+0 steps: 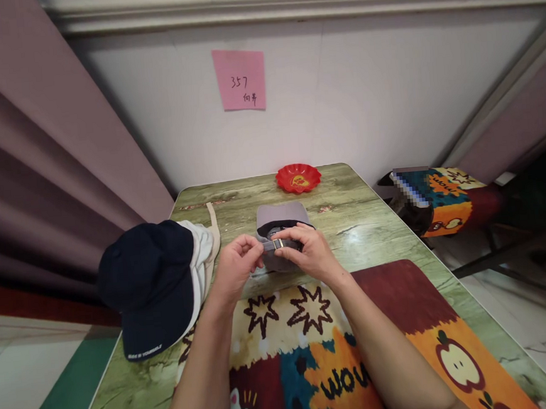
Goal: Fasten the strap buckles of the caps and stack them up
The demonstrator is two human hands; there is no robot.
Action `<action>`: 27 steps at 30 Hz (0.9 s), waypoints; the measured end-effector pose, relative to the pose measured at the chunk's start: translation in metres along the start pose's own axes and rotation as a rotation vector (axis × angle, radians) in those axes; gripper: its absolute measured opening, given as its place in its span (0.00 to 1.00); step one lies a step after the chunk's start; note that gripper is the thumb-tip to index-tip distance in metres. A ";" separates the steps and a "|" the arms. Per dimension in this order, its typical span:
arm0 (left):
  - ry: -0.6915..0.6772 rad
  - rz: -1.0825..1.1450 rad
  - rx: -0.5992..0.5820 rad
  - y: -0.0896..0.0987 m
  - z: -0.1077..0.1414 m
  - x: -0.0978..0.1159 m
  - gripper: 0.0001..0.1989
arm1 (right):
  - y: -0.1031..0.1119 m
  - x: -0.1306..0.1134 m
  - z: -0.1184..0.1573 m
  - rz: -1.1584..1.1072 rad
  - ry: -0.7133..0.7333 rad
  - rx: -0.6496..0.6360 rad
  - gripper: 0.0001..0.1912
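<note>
A grey baseball cap (280, 213) lies on the table in front of me, its brim pointing away. My left hand (243, 257) pinches the end of the cap's back strap (268, 246). At the strap's metal buckle (277, 244), my right hand (307, 247) grips with thumb and fingers. Part of the cap's crown is hidden behind both hands. To the left, a navy cap (150, 264) is stacked over white and beige caps (203, 241), with a beige strap sticking up.
Near the wall stands a red scalloped dish (298, 178). A colourful printed mat (394, 302) covers the table's near part, under my forearms. The table's wood-patterned top (364, 229) meets a white wall bearing a pink note (240, 80). A patterned stool (447, 197) is off to the right.
</note>
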State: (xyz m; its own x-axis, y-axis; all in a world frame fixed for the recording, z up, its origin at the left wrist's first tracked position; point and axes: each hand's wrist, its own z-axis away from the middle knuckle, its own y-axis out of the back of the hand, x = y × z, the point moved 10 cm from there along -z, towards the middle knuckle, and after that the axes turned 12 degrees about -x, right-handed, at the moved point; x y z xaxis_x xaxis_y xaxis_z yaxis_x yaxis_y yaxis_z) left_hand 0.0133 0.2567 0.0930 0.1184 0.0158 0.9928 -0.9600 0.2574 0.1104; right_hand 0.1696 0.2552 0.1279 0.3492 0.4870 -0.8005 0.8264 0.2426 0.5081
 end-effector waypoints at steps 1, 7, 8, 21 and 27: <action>-0.031 -0.025 0.002 -0.001 0.001 0.005 0.11 | 0.000 -0.001 0.000 -0.002 0.001 -0.002 0.09; -0.123 -0.179 -0.133 -0.023 0.004 0.020 0.18 | -0.002 -0.006 0.000 -0.008 -0.009 -0.007 0.11; -0.110 -0.194 -0.166 -0.026 0.003 0.017 0.18 | -0.002 -0.006 0.000 -0.011 -0.004 -0.011 0.12; -0.102 -0.338 -0.164 -0.007 0.001 0.013 0.13 | 0.005 0.014 0.003 0.078 -0.078 -0.165 0.09; -0.161 -0.441 -0.187 -0.009 0.000 0.015 0.14 | 0.003 0.015 0.001 0.106 -0.081 -0.154 0.11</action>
State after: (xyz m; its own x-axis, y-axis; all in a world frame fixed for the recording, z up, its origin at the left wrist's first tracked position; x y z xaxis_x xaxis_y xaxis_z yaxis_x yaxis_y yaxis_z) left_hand 0.0234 0.2547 0.1068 0.4475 -0.2788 0.8497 -0.7637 0.3753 0.5253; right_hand 0.1780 0.2620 0.1172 0.4702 0.4486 -0.7600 0.7079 0.3225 0.6284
